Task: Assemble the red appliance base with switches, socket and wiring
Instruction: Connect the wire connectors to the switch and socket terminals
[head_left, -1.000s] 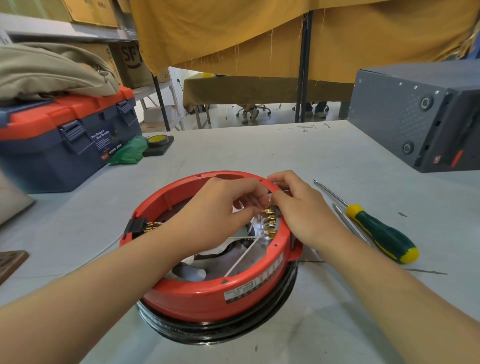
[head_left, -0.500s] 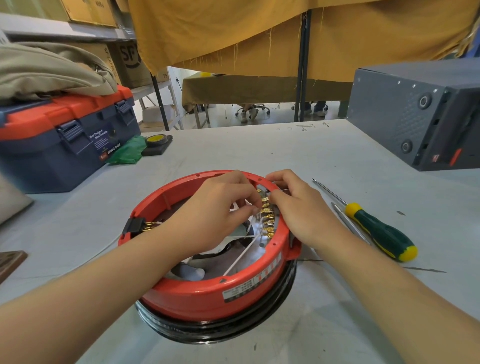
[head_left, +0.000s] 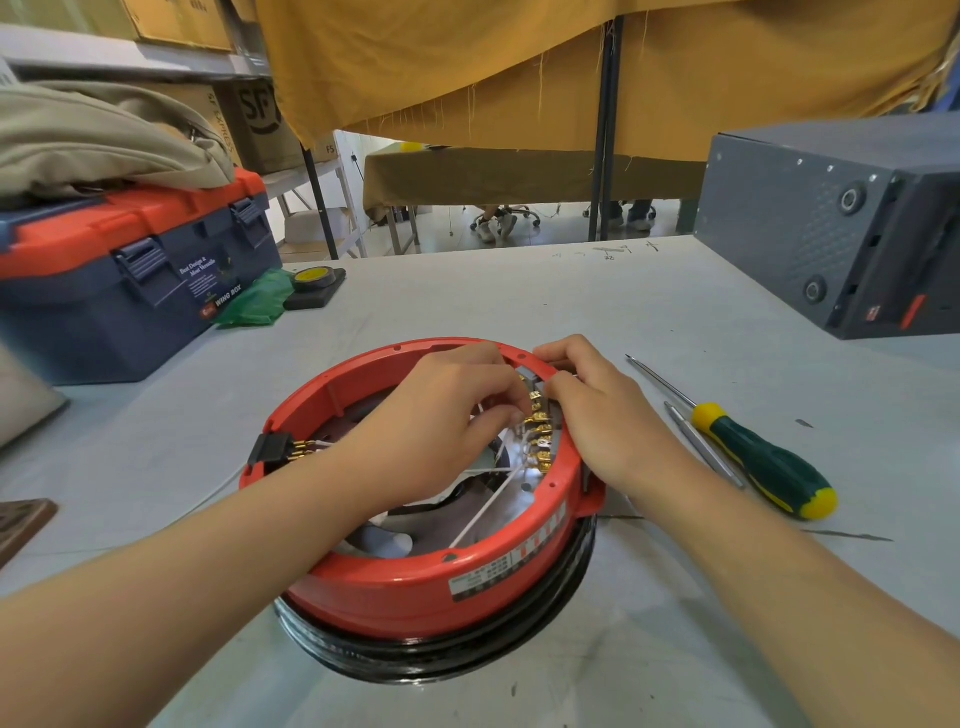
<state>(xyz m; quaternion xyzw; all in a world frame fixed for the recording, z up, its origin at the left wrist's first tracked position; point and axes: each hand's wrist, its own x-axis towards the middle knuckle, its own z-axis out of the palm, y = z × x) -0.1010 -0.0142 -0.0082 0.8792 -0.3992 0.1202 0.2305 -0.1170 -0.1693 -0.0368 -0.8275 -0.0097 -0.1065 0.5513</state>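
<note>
The round red appliance base (head_left: 415, 587) lies open side up on the grey table, on a black ring (head_left: 441, 660). A row of brass terminals (head_left: 537, 434) lines its inner right wall, and white wires (head_left: 485, 512) cross the inside. A black socket (head_left: 270, 449) with brass pins sits in the left wall. My left hand (head_left: 441, 426) reaches inside, fingertips pinched at the upper terminals on a thin white wire. My right hand (head_left: 608, 415) rests over the right rim, thumb and fingers pressed on the switch block there.
A green-and-yellow screwdriver (head_left: 753, 457) and a thin metal tool (head_left: 701, 447) lie right of the base. A blue-and-red toolbox (head_left: 130, 280) stands at the back left, with green cloth and a tape roll (head_left: 314, 278) beside it. A grey metal box (head_left: 841, 223) stands at the back right.
Both hands shifted slightly toward the far end of the terminal row. More brass terminals show between the hands than before. The base stays put.
</note>
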